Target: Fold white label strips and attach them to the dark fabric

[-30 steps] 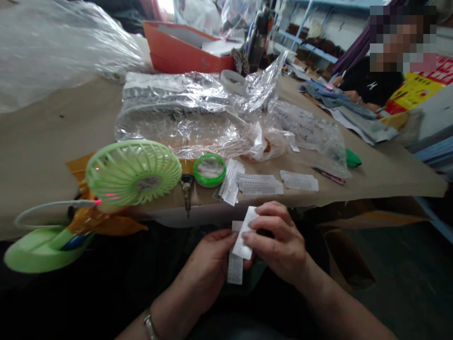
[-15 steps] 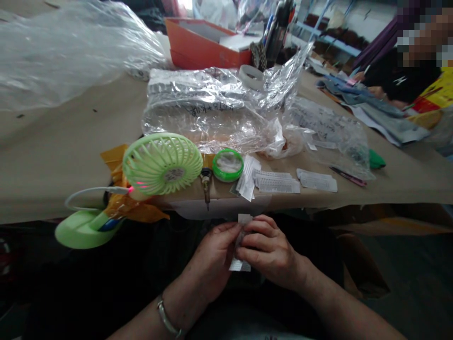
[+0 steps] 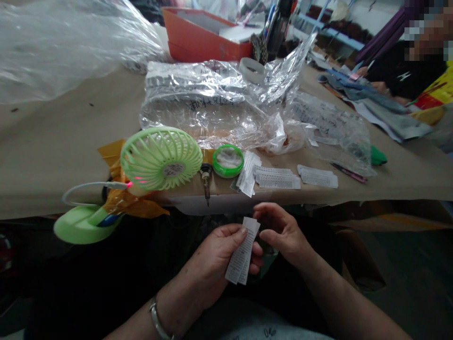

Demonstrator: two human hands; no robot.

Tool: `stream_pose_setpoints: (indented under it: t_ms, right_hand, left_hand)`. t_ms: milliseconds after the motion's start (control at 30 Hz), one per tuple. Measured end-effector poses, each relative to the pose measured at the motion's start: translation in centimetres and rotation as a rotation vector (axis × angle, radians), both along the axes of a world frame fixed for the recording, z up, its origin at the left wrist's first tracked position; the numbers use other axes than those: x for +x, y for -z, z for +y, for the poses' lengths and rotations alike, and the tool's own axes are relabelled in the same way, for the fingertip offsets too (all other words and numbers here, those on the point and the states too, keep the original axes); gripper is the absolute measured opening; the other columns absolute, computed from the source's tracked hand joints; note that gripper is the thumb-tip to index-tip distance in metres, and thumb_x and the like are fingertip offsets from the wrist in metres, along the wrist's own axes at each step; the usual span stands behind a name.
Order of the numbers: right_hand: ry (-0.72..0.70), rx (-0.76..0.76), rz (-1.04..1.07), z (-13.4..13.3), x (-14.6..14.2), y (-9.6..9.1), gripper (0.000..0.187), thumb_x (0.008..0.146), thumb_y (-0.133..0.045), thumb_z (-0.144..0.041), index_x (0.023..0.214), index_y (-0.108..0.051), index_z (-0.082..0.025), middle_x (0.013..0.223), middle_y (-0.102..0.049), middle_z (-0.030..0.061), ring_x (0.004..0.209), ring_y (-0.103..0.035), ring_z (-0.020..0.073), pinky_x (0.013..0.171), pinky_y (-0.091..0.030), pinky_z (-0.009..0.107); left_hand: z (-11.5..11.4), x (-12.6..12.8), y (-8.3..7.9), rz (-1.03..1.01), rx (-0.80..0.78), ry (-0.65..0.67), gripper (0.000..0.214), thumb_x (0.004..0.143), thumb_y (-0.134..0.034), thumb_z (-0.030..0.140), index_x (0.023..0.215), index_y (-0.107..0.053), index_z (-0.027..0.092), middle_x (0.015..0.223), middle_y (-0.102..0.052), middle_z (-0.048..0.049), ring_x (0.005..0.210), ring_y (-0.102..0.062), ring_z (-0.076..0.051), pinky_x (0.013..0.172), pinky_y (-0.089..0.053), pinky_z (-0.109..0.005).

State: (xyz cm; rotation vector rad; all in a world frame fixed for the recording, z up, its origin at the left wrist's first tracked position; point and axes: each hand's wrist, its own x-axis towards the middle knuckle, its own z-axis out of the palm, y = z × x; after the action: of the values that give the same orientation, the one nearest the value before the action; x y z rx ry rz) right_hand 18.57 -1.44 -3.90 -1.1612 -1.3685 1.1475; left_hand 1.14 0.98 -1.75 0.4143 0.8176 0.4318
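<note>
Between the thumb and fingers of my left hand (image 3: 221, 257) is a small stack of printed labels (image 3: 241, 257), slightly fanned, with fine text facing up. My right hand (image 3: 283, 231) is just right of the stack, its thumb and fingers apart and curved, with nothing visible in it. On the table edge above my hands lie more printed labels: a loose heap (image 3: 249, 174), a fanned row (image 3: 276, 177) and a smaller group (image 3: 317, 176). Left of them sit a round green-rimmed container (image 3: 228, 161) and a pointed metal-tipped tool (image 3: 206, 184).
A light green fan (image 3: 162, 158) stands at the table's left edge, with a white cable (image 3: 81, 185). Clear plastic bags (image 3: 201, 106), a tape roll (image 3: 252, 71) and an orange box (image 3: 208, 47) lie behind. A pen (image 3: 349, 173) is at right. Another person (image 3: 406, 71) works at far right.
My right hand has come off the labels and opened to the right. The labels, earlier mostly covered by my fingers, now show their printed face in my left hand.
</note>
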Motion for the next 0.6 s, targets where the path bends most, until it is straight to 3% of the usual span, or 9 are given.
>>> stream_pose_setpoints:
  t_ms: [100, 167, 300, 367, 600]
  right_hand:
    - [-0.345, -0.333, 0.294, 0.7, 0.2, 0.7, 0.057, 0.068, -0.077, -0.036, 0.119, -0.054, -0.021, 0.089, -0.063, 0.0003, 0.070, -0.061, 0.0098, 0.066, -0.051, 0.022]
    - [-0.457, -0.432, 0.399, 1.1, 0.2, 1.2, 0.052, 0.066, -0.079, -0.033, 0.112, -0.060, -0.020, 0.084, -0.064, -0.0010, 0.066, -0.060, 0.0077, 0.064, -0.050, 0.020]
    - [-0.417, -0.461, 0.569, 1.4, -0.5, 1.9, 0.041, 0.060, -0.082, -0.034, 0.094, -0.067, -0.017, 0.101, -0.064, 0.0033, 0.084, -0.062, 0.0121, 0.078, -0.049, 0.025]
    - [-0.390, -0.485, 0.624, 1.3, -0.8, 2.1, 0.037, 0.058, -0.083, -0.031, 0.088, -0.068, -0.017, 0.102, -0.063, 0.0036, 0.084, -0.063, 0.0120, 0.077, -0.050, 0.025]
    - [-0.375, -0.498, 0.632, 1.1, -0.9, 2.4, 0.032, 0.060, -0.082, -0.026, 0.087, -0.068, -0.017, 0.104, -0.064, 0.0036, 0.085, -0.063, 0.0117, 0.077, -0.050, 0.024]
  left_hand:
    - [-0.4, -0.1, 0.1, -0.024, 0.009, 0.070, 0.024, 0.083, -0.059, 0.035, 0.082, -0.065, 0.012, 0.065, -0.067, -0.0055, 0.052, -0.063, -0.013, 0.051, -0.051, -0.024]
    - [-0.6, -0.1, 0.1, -0.040, 0.001, 0.103, 0.024, 0.083, -0.059, 0.035, 0.083, -0.065, 0.012, 0.066, -0.067, -0.0057, 0.053, -0.063, -0.014, 0.052, -0.051, -0.024]
    - [-0.7, -0.1, -0.1, -0.072, -0.019, 0.109, 0.022, 0.081, -0.062, 0.034, 0.087, -0.064, 0.013, 0.066, -0.067, -0.0050, 0.052, -0.062, -0.013, 0.053, -0.050, -0.025]
    - [-0.7, -0.2, 0.0, -0.067, -0.018, 0.102, 0.023, 0.081, -0.062, 0.034, 0.088, -0.065, 0.013, 0.066, -0.067, -0.0055, 0.053, -0.062, -0.013, 0.054, -0.050, -0.025]
    - [-0.9, -0.3, 0.4, -0.077, -0.025, 0.115, 0.022, 0.082, -0.061, 0.033, 0.089, -0.066, 0.013, 0.072, -0.070, -0.0079, 0.057, -0.064, -0.014, 0.057, -0.051, -0.026]
